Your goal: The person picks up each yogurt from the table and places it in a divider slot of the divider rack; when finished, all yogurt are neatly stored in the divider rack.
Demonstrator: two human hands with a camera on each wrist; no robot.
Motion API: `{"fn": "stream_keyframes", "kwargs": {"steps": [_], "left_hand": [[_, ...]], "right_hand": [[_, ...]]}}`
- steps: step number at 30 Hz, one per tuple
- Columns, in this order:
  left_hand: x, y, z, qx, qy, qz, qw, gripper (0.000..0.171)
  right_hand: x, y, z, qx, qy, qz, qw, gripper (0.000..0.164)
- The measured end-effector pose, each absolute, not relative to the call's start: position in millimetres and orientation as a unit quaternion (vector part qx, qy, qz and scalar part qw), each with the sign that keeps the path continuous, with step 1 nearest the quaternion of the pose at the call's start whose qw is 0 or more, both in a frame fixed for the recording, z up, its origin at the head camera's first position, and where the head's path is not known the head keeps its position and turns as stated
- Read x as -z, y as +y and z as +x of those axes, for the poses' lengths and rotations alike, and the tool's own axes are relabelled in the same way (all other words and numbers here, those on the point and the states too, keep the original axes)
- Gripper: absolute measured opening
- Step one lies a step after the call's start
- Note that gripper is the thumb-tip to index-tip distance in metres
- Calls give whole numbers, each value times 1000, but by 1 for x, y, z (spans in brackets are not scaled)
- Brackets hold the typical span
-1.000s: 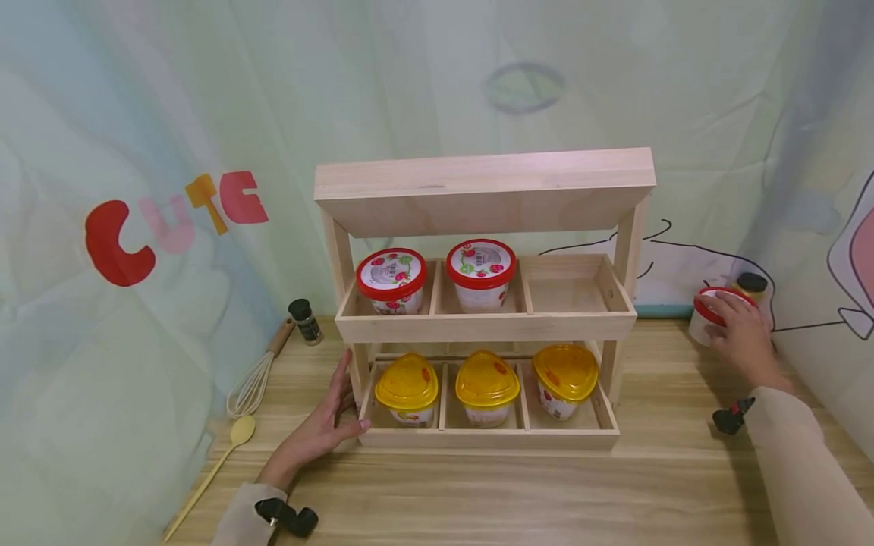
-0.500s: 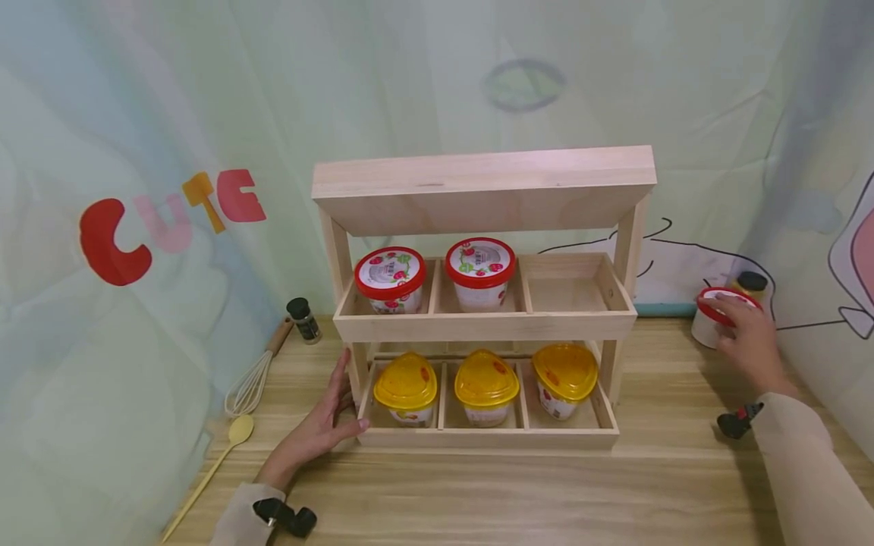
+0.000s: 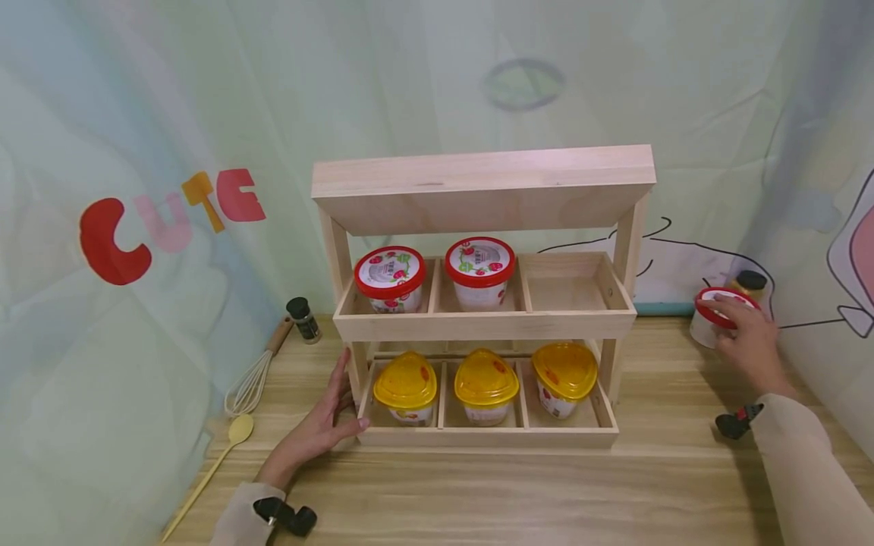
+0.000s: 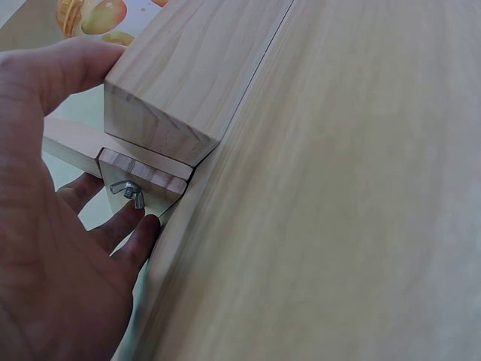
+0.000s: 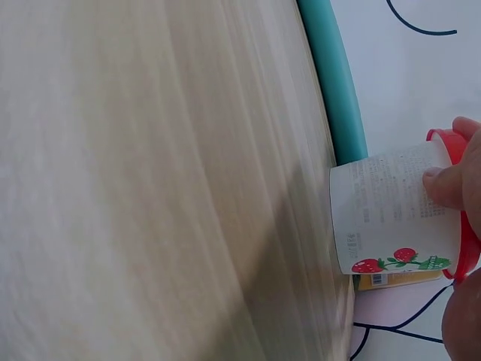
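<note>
My left hand holds the left side of a two-tier wooden rack, thumb at the lower tray's front corner. Its other fingers bend round the side post, near a wing nut. At the far right my right hand grips a white tub by its red lid; strawberries are printed on the tub. The tub's base is right at the tabletop. Two red-lidded tubs, a left one and a middle one, sit in the upper tier. Its right compartment holds nothing. Yellow-lidded cups fill the three lower compartments.
Behind the gripped tub stands a black-capped jar. Left of the rack are a small black-capped shaker, a whisk and a yellow spoon. A printed curtain closes off the back and sides.
My right hand has shifted very slightly to the right on the tub, which stays in nearly the same spot. The left hand keeps its place on the rack.
</note>
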State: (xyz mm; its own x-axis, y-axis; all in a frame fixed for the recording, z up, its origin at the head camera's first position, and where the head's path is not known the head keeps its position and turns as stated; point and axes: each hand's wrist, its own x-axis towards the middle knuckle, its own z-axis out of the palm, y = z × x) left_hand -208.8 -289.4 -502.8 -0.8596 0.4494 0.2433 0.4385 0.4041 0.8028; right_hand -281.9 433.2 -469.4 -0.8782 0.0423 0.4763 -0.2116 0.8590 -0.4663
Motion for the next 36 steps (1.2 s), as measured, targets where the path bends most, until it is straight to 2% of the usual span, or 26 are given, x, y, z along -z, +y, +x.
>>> {"fn": "stream_keyframes", "kwargs": {"steps": [5, 14, 21, 29, 36], "left_hand": [[502, -289, -208, -474, 839, 265, 4, 120], [501, -288, -209, -476, 840, 261, 5, 121], [501, -289, -209, -474, 839, 267, 0, 121], [502, -289, -209, -474, 837, 273, -3, 121], [502, -289, -209, -476, 836, 271, -1, 121]], "right_hand": [[469, 431, -280, -270, -931, 41, 242, 54], [465, 432, -274, -289, -915, 44, 277, 47], [445, 420, -268, -286, -919, 8, 271, 48], [426, 408, -259, -301, -907, 8, 295, 44], [407, 396, -249, -317, -909, -19, 272, 47]]}}
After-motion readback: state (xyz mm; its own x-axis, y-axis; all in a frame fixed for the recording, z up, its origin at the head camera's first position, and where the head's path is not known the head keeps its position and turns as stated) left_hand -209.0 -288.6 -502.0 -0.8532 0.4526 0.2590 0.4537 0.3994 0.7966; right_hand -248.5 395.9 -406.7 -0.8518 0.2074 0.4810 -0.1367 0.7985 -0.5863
